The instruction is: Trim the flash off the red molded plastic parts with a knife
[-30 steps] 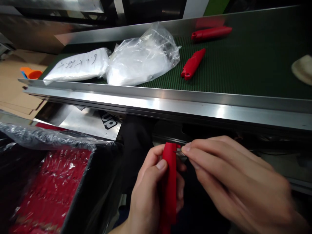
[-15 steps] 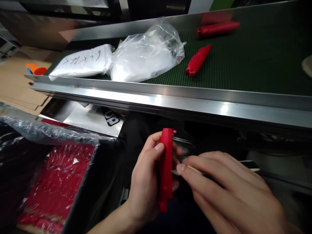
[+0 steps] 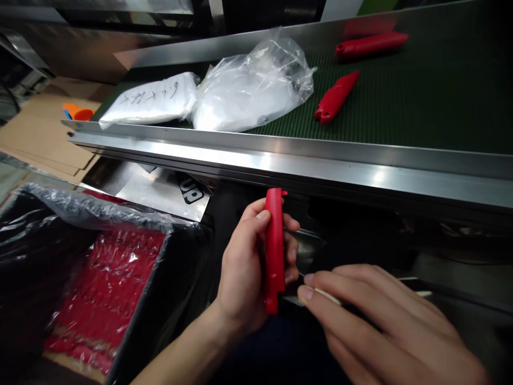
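My left hand (image 3: 242, 262) is wrapped round a long red plastic part (image 3: 274, 251), held upright with the thumb along its near side. A small red nub sticks out at the part's top right. In my right hand (image 3: 385, 321) is a slim knife (image 3: 327, 295) with a pale handle, pinched between thumb and fingers. Its metal blade points left, beside the lower end of the red part; whether it touches cannot be made out. Two more red plastic parts lie on the green conveyor belt (image 3: 425, 107), one nearer (image 3: 336, 97) and one farther back (image 3: 371, 45).
Clear plastic bags (image 3: 252, 91) and a white wrapped packet (image 3: 150, 101) with handwriting lie on the belt. The conveyor's metal rail (image 3: 280, 160) runs across ahead. At left stands a plastic-lined box (image 3: 160, 256) with many red parts. Cardboard sheets (image 3: 40, 133) and an orange object (image 3: 80, 112) are beyond.
My left hand has raised the red part slightly and turned it a little. The knife has moved down from the part's edge to near its lower end. The view has shifted slightly.
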Action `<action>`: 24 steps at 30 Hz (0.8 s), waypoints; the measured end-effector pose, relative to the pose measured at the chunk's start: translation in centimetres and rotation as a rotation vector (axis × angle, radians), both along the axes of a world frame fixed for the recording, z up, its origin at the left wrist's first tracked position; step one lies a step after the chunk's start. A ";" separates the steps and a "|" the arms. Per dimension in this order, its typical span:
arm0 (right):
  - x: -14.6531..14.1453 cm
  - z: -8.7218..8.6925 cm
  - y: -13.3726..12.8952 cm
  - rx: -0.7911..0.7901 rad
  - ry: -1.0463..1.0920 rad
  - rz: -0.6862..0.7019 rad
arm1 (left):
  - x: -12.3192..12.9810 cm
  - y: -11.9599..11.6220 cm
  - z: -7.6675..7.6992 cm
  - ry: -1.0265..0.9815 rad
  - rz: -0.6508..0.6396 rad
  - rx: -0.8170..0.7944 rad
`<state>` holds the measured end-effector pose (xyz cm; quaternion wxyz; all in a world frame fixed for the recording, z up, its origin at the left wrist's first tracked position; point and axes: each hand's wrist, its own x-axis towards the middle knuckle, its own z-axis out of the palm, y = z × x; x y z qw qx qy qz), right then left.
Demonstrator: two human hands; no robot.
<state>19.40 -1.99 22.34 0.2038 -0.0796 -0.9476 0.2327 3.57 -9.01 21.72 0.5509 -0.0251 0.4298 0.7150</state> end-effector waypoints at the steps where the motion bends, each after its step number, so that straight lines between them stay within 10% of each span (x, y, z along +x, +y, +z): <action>1: 0.1 0.0 0.1 -0.022 0.008 -0.015 | 0.0 0.0 0.0 -0.010 0.002 -0.003; 18: -2.9 -1.9 0.3 -0.599 -0.099 -0.346 | 1.3 -0.5 -1.0 0.052 -0.018 -0.015; 24: -3.5 -1.4 2.5 -0.696 -0.059 -0.393 | 1.3 -1.6 -2.0 0.115 -0.304 0.044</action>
